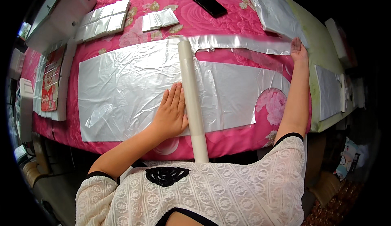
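Observation:
A large silver foil sheet point(126, 87) lies flat on the pink flowered cloth point(228, 22), with a long cut slot and a rounded notch on its right side. A long white roll point(191, 99) lies across the sheet, running from the near edge toward the far side. My left hand point(171, 114) rests flat on the foil, fingers together, its edge against the roll's left side. My right hand point(298, 50) reaches far to the right and presses on the end of a narrow foil strip point(240, 42).
A black phone point(208, 3) lies on the far side of the cloth. Folded silver packets point(104, 20) and a smaller stack point(160, 19) sit at the far left. More foil sheets point(273, 10) lie at the right. A white foam block and a red-printed tray are at the left edge.

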Motion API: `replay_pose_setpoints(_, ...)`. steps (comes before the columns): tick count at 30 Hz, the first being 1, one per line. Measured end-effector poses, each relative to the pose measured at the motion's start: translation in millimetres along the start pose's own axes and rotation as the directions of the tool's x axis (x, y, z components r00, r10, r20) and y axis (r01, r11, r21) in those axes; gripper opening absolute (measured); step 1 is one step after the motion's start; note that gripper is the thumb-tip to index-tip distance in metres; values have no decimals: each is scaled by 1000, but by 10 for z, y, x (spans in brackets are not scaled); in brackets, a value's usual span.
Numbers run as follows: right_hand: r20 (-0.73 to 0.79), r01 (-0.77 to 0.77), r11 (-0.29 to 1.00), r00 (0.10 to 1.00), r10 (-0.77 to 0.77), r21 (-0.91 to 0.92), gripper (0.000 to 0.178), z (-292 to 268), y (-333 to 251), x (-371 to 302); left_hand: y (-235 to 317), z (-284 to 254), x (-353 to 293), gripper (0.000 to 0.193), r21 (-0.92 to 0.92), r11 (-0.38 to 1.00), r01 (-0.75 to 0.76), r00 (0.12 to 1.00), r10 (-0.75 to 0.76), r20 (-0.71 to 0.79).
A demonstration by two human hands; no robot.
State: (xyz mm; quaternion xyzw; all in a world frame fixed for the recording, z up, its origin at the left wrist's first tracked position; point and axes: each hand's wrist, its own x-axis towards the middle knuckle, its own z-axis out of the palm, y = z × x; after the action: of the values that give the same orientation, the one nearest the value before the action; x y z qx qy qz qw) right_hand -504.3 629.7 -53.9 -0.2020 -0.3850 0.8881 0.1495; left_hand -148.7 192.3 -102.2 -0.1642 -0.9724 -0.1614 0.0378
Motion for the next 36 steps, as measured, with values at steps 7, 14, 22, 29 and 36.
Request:
replay_pose_setpoints(7, 522, 220, 975, 830, -199, 22, 27, 1241, 85, -1972, -14, 7, -6, 72, -2, 1000, -9, 1000, 9, -5)
replay_pose_setpoints(14, 968, 639, 743, 244, 52, -201, 61, 1652, 1277, -3697, -122, -147, -61, 80, -366, 930, -13, 981, -59, -187)
replay_pose_setpoints(22, 906, 819, 571, -206, 371, -47, 90, 1229, 1964, -4357, -694, -702, -476, 59, -977, 185, -109, 813, -549, -195)
replay_pose_setpoints(29, 925, 852, 494, -33, 377, -171, 85, 973, 1703, -4179, -1324, -807, -1153, 35, -845, 534, 39, 742, -582, -334)
replay_pose_setpoints(36, 889, 974, 134, 104, 446, -181, 72, 241, 1366, -3835, -1920, -1186, -1635, 51, 11, 996, 87, 974, -83, -211)
